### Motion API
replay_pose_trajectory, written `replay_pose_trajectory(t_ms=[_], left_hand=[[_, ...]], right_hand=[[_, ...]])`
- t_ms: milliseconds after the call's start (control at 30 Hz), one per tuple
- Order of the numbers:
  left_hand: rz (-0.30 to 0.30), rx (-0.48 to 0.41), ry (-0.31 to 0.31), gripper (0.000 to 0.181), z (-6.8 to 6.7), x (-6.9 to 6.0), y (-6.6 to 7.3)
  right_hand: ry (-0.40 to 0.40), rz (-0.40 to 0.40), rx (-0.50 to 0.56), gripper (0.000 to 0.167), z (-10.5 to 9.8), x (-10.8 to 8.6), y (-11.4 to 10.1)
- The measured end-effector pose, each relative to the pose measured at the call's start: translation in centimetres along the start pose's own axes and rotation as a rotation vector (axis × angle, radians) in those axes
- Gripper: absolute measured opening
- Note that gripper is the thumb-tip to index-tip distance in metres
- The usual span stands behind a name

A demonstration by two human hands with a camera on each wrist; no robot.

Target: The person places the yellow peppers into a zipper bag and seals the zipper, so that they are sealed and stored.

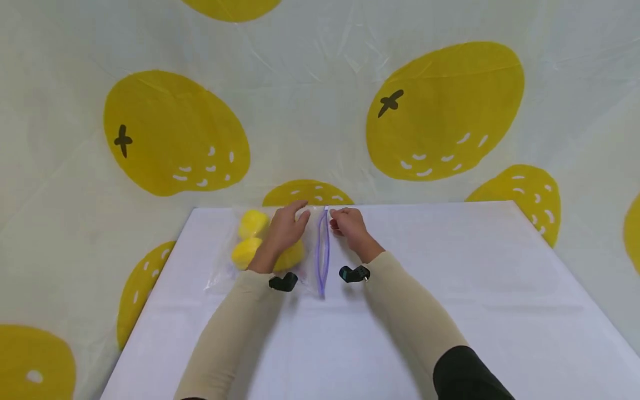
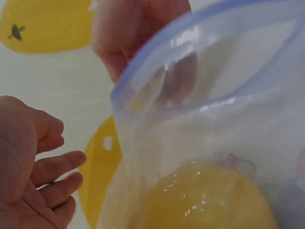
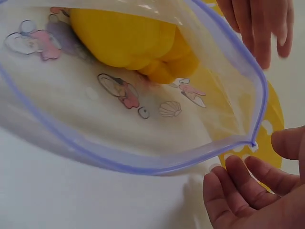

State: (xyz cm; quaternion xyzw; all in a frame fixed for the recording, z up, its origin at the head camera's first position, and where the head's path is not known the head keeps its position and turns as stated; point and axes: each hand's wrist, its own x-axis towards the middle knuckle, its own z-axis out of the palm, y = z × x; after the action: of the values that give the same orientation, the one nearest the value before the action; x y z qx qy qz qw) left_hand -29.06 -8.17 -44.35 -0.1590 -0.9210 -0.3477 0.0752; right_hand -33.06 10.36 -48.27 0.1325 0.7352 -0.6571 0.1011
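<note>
A clear zip bag (image 1: 325, 272) with a purple closure lies on the white table, its mouth facing right and gaping. Inside are several rounded yellow things (image 1: 253, 223); one in the right wrist view is smooth and lobed (image 3: 128, 38), its kind unclear. Over the bag, near its far side, my left hand (image 1: 286, 229) hovers with loosely bent fingers and nothing in it. My right hand (image 1: 352, 229) is beside the far corner of the mouth, fingers relaxed. In the right wrist view, thumb and fingertips (image 3: 217, 183) lie around that corner, apart from it.
The white table (image 1: 450, 289) extends to the right and toward me. Behind it hangs a pale sheet with large yellow fruit prints (image 1: 445, 111). Cartoon pictures (image 3: 124, 93) are printed on the bag. A small black device (image 1: 283, 282) sits at my left wrist, another (image 1: 354, 274) at my right.
</note>
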Motion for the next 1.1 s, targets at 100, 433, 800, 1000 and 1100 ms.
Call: replay_pose_trajectory(t_ms=[100, 433, 800, 1000, 1100], left_hand=[[-0.013, 0.054, 0.007, 0.041, 1.0, 2.1, -0.3], [-0.014, 0.168, -0.103, 0.042, 3.6, 4.7, -1.2], [-0.048, -0.030, -0.057, 0.036, 4.5, 4.4, -1.3], [-0.153, -0.121, 0.041, 0.022, 4.6, 4.1, -1.5], [-0.182, -0.141, 0.062, 0.021, 4.4, 3.9, -1.5]], right_hand=[[0.020, -0.019, -0.004, 0.034, 0.4, 0.4, -0.2], [0.014, -0.105, 0.028, 0.029, 1.8, 1.1, 0.0], [0.042, -0.134, 0.050, 0.026, 2.1, 0.5, -0.3], [0.056, -0.141, 0.036, 0.023, 2.3, -0.1, -0.2], [0.068, -0.130, 0.009, 0.025, 2.5, -0.3, -0.1]])
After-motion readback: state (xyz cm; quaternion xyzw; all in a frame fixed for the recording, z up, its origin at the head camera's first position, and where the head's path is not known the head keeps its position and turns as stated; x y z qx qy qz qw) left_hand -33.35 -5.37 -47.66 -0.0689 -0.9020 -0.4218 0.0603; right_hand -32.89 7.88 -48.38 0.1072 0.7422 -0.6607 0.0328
